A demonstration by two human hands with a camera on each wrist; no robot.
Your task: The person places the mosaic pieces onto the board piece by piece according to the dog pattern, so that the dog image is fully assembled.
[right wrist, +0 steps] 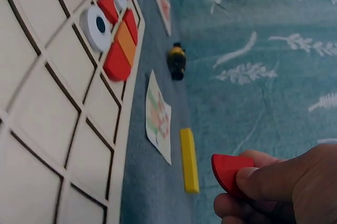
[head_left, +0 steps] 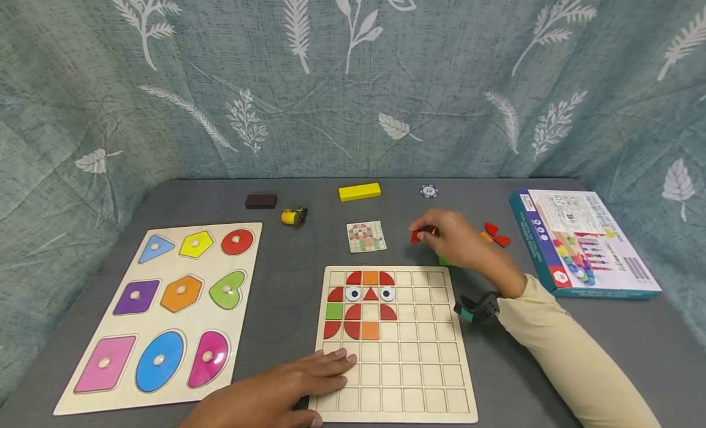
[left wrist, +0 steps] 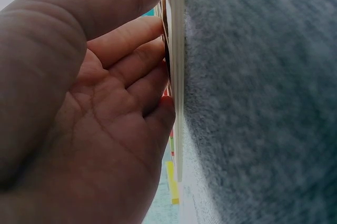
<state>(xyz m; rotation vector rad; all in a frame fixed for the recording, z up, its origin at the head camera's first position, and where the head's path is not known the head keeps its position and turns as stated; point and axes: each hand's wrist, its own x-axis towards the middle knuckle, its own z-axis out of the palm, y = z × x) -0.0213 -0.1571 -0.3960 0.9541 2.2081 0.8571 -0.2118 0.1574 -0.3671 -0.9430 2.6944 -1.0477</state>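
My right hand pinches a red quarter-circle tile between thumb and fingers, above the table just beyond the far right corner of the wooden grid board. On the board, red, orange and green tiles and two eye discs form a partial face in the far left cells. My left hand lies with straight fingers on the board's near left edge; in the left wrist view its fingertips meet the board's rim. A picture card showing a similar face lies beyond the board.
Left of the board lies a knobbed shape puzzle. A dark block, a yellow-and-black toy, a yellow block and a poker chip line the back. Loose red tiles sit near a box at right.
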